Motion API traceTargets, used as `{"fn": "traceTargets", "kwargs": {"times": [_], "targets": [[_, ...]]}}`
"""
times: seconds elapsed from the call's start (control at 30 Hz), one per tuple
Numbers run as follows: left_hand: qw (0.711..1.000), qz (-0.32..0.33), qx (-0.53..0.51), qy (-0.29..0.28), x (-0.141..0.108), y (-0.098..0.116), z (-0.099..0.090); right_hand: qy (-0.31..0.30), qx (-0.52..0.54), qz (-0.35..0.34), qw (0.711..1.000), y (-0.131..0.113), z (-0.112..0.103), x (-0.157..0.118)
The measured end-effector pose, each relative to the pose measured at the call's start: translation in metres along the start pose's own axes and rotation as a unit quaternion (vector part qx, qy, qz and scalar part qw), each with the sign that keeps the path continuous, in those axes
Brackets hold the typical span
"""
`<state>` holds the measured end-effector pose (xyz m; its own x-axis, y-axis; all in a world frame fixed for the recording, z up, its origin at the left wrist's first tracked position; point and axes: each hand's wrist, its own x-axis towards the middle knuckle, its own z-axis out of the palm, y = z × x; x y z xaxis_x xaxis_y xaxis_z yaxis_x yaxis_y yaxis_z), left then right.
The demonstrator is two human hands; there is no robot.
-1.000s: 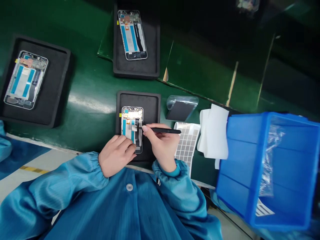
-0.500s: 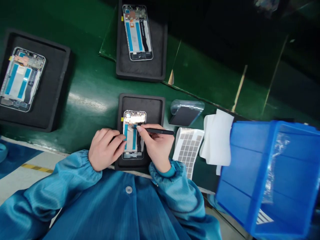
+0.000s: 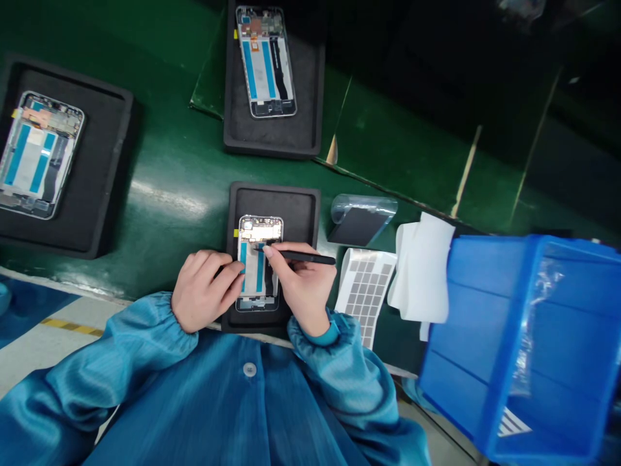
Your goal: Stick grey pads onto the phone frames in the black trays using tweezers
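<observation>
Phone frame (image 3: 252, 275) in the black tray (image 3: 274, 197), near the worktop (image 3: 179, 155) front edge: your left hand (image 3: 204, 291) rests curled against its side, hold unclear; your right hand (image 3: 303, 285) pinches a slim black tool (image 3: 310, 258), tip on the frame.

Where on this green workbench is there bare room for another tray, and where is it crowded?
Bare glossy green bench lies between the left black foam tray and the central black foam tray. It is crowded right of that tray: clear curved film, a grey label sheet, white paper, blue plastic bin.
</observation>
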<state>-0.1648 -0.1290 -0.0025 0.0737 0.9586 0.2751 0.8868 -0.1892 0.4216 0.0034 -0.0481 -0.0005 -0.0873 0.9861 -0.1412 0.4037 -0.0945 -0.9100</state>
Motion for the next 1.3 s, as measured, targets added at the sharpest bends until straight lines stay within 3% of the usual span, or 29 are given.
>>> {"fn": "traceTargets", "kwargs": {"times": [0.9, 1.3], "targets": [[1.000, 0.001, 0.027, 0.004, 0.010, -0.006, -0.004, -0.006, -0.028, -0.018, 0.999, 0.002, -0.002, 0.000], [0.990, 0.045, 0.122, -0.050, 0.015, -0.005, -0.005, -0.013, -0.013, -0.019, 1.000, 0.000, -0.002, 0.000]]}}
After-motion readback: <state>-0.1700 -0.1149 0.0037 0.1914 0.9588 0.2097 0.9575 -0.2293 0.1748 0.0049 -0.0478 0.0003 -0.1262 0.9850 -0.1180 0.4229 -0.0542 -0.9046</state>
